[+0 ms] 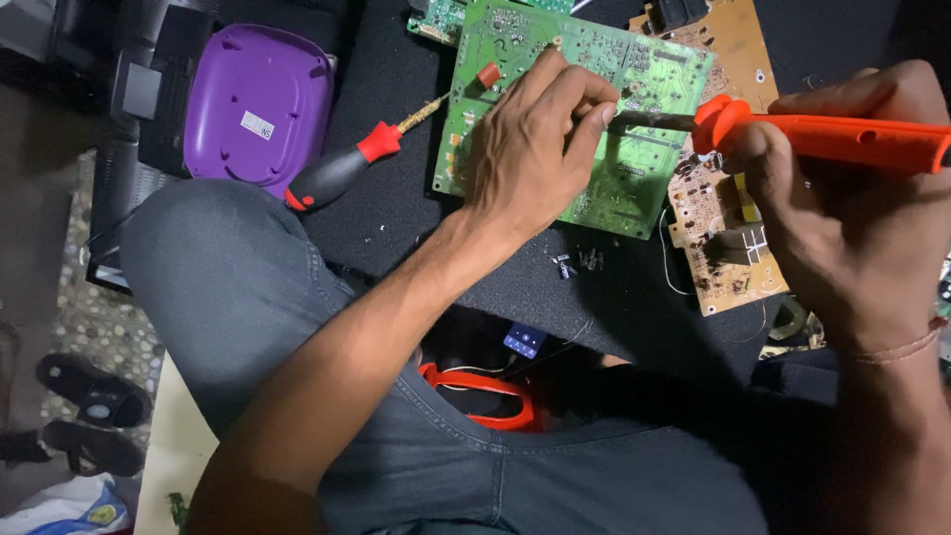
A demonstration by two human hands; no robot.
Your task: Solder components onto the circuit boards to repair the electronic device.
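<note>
Right hand (852, 213) clamped around orange soldering iron (822, 137); long axis horizontal, tip pointing to 9 o'clock, meeting pinched-together fingertips (602, 111) of left hand (530, 149) over green circuit board (594, 59). Red-black screwdriver (347, 166) lies at 9 o'clock.

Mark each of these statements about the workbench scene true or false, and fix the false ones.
1. The right hand holds an orange-handled soldering iron. True.
2. The left hand rests on a brown circuit board. False: it rests on the green circuit board; the brown circuit board lies beside it, to the right in the picture.
3. A screwdriver with a red and black handle lies between the purple case and the green board. True.
4. The screwdriver is held in the left hand. False: it lies free on the dark mat.
5. A pair of dark sandals lies on the floor at lower left. True.
</note>
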